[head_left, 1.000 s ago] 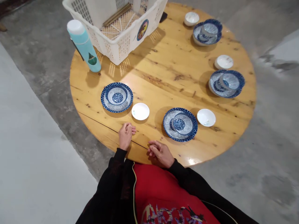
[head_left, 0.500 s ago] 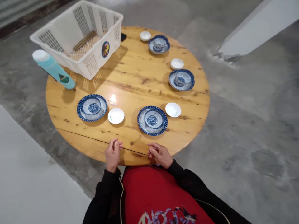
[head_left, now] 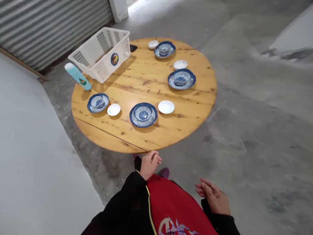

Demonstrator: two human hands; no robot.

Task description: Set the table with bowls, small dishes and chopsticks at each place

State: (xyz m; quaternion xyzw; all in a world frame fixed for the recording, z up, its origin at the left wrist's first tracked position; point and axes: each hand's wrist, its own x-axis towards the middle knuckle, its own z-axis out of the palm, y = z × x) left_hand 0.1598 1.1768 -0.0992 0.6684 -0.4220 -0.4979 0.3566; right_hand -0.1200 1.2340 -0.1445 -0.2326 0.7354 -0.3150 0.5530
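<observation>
Round wooden table (head_left: 146, 137) bearing four blue-patterned plates, each with a bowl on it and a small white dish beside it; nearest set: plate (head_left: 143, 115), dish (head_left: 166, 106). White plastic basket (head_left: 102, 54) and teal bottle (head_left: 77, 76) at far left edge. Left hand (head_left: 149, 164) loosely curled just off the near rim; right hand (head_left: 215, 197) open, empty, clear of the table.

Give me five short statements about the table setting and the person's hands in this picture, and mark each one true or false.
1. Both hands are empty. True: the left hand and right hand hold nothing.
2. The left hand rests on a plate. False: it is off the round table, near its edge.
3. Four blue plates each carry a bowl. True, for example the nearest blue plate.
4. The white basket sits on the floor. False: it is on the table.
5. The teal bottle stands beside the basket. True.
</observation>
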